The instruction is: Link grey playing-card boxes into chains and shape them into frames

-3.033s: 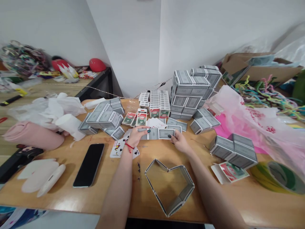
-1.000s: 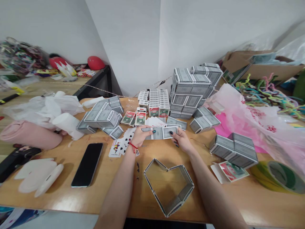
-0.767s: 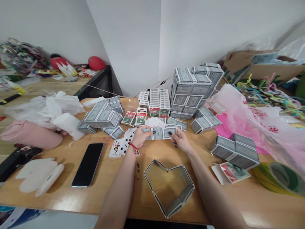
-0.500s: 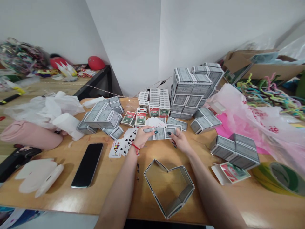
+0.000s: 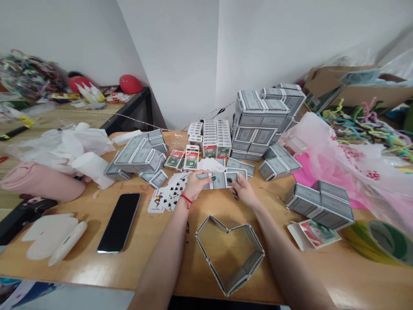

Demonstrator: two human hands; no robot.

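A strip of grey-backed playing cards [image 5: 220, 181] is held level between my two hands, above the middle of the table. My left hand [image 5: 195, 186] grips its left end, thumb on top. At the right end my right hand [image 5: 241, 188] pinches it, thumb on the card backs. Nearer to me, between my forearms, a heart-shaped frame of cards [image 5: 209, 261] stands on the table. Face-up playing cards [image 5: 171, 193] lie fanned beside my left hand. Just beyond the strip are more loose cards [image 5: 211, 165] and two red-and-green card boxes [image 5: 191, 157].
A tall stack of card-built blocks [image 5: 258, 125] rises at the back right. More card blocks sit at left [image 5: 138, 155] and right [image 5: 319, 202]. A phone [image 5: 118, 223] lies left of my arm, and a roll of yellow-green tape [image 5: 361, 243] at the right edge.
Both hands keep their hold on the card strip, which stays almost in place. The whole view has shifted very slightly.
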